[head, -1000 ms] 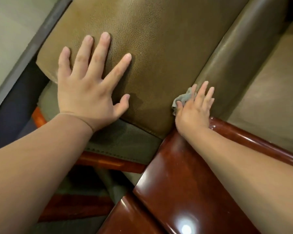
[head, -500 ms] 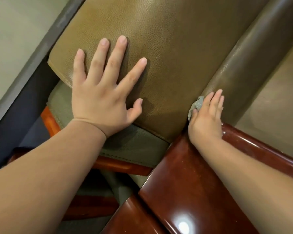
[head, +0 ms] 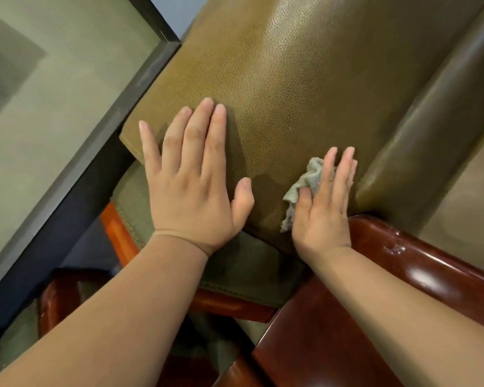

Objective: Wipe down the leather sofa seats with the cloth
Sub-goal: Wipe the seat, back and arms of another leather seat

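At far left a pale floor (head: 53,113) is seen. The left hand (head: 196,188) is laid flat, fingers straight, on the olive leather seat cushion (head: 291,79). Right of it, a grey cloth (head: 305,185) is pressed onto the cushion under the right hand (head: 323,208), beside the glossy wooden armrest (head: 403,261).

Seat cushion (head: 277,88): olive-brown, pebbled grain. Cloth (head: 305,182): grey. Armrest (head: 430,263): glossy red-brown wood. Floor (head: 53,107): grey-green w/ dark border.

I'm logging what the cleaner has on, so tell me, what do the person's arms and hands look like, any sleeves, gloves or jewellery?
Both forearms are bare as far as the view shows, with no sleeves in sight. The left hand and right hand wear no gloves, and no rings, watch or bracelet show on the fingers or wrists. The fingernails are short and unpainted.
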